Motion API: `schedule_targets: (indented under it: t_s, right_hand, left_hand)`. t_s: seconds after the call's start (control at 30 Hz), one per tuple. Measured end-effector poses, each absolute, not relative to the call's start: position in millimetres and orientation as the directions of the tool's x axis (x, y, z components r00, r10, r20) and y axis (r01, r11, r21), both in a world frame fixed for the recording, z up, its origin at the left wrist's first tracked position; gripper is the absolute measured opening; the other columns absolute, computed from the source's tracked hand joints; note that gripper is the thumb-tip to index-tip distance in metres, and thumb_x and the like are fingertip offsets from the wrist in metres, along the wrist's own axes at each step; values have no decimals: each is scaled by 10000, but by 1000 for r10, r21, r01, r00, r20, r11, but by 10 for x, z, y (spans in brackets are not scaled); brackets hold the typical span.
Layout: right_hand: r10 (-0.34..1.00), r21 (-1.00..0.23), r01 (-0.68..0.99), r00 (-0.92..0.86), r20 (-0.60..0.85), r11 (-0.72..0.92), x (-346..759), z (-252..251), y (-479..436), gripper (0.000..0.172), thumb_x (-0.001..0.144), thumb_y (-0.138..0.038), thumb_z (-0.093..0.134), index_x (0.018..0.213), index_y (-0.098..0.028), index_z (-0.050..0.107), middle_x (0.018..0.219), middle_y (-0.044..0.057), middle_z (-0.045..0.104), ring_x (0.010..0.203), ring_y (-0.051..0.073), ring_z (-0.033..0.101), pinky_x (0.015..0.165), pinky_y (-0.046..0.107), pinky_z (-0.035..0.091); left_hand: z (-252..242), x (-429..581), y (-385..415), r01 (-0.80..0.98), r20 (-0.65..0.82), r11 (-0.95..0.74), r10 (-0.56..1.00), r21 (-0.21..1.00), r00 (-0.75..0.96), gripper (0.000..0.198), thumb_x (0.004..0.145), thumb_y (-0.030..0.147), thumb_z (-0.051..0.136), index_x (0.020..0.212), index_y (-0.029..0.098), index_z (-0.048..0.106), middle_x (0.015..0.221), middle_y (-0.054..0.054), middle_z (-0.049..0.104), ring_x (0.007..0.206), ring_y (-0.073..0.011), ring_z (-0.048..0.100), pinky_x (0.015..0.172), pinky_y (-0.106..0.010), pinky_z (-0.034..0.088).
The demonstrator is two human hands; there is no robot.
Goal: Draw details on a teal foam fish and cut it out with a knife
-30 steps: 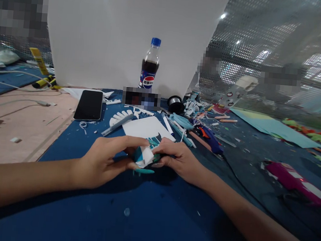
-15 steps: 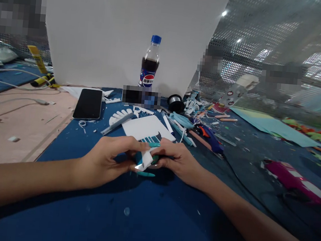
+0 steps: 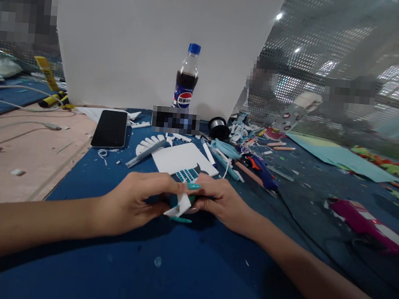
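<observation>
My left hand (image 3: 142, 198) is closed, its thumb and fingers pinching a small folded white piece (image 3: 180, 206) that looks like paper or thin foam. Slender teal tips, probably long nails, stick out at the thumb and below the piece. From the other side my right hand (image 3: 221, 198) is closed on the same piece, its fingertips close to those of the left. Whatever else lies between the fingers is partly hidden. Just beyond the hands, a teal grid-patterned piece (image 3: 186, 174) shows at the near edge of a white square sheet (image 3: 181, 157).
A black phone (image 3: 109, 129) lies at left. Behind are a cola bottle (image 3: 187, 78) and a black spool (image 3: 218, 128). To the right are a blue glue gun (image 3: 262, 171) with its cable, a magenta tool (image 3: 367, 224), coloured sheets (image 3: 341, 158) and scattered scraps.
Both hands have lowered slightly toward me. The white piece has turned a little between the fingers, and more of the grid pattern now shows behind them.
</observation>
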State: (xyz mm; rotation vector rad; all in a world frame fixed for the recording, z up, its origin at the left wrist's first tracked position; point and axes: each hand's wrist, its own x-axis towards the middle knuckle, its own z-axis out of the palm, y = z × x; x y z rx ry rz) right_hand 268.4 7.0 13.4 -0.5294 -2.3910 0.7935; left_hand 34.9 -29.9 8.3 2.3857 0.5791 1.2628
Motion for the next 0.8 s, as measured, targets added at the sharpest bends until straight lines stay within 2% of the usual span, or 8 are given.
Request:
schedule_targets:
  t_s: [0.2, 0.3, 0.53, 0.8]
  right_hand:
    - [501, -612, 201, -782, 370, 765, 2698, 166, 56, 502, 952, -571, 455, 779, -175, 711, 625, 9, 577, 640, 142, 490, 618, 275, 378]
    - [498, -605, 207, -788, 363, 769, 2701, 173, 42, 510, 959, -556, 452, 756, -162, 704, 607, 0, 541, 624, 135, 481, 601, 264, 363]
    - [521, -659, 213, -794, 314, 722, 2697, 194, 59, 538, 932, -605, 441, 822, -152, 710, 668, 25, 602, 679, 146, 510, 647, 272, 380]
    - [485, -669, 135, -792, 370, 731, 2727, 196, 106, 419, 961, -509, 497, 829, -174, 711, 662, 11, 595, 676, 145, 479, 661, 278, 376]
  left_hand:
    - [66, 363, -290, 179, 678, -858, 493, 481, 545, 284, 826, -17, 541, 1037, 153, 627, 846, -51, 711, 727, -128, 688, 649, -180, 527]
    - [-6, 357, -278, 149, 669, -847, 500, 510, 549, 310, 840, -4, 535, 1079, 170, 629, 880, -48, 704, 747, -128, 688, 657, -177, 527]
    - [70, 322, -286, 176, 649, -848, 501, 500, 573, 345, 857, 0, 535, 1140, 187, 598, 952, -34, 732, 817, -110, 707, 729, -143, 525]
    - [108, 294, -280, 216, 643, -856, 500, 470, 580, 299, 919, 71, 530, 1181, 211, 567, 959, -26, 732, 787, -112, 699, 705, -155, 536]
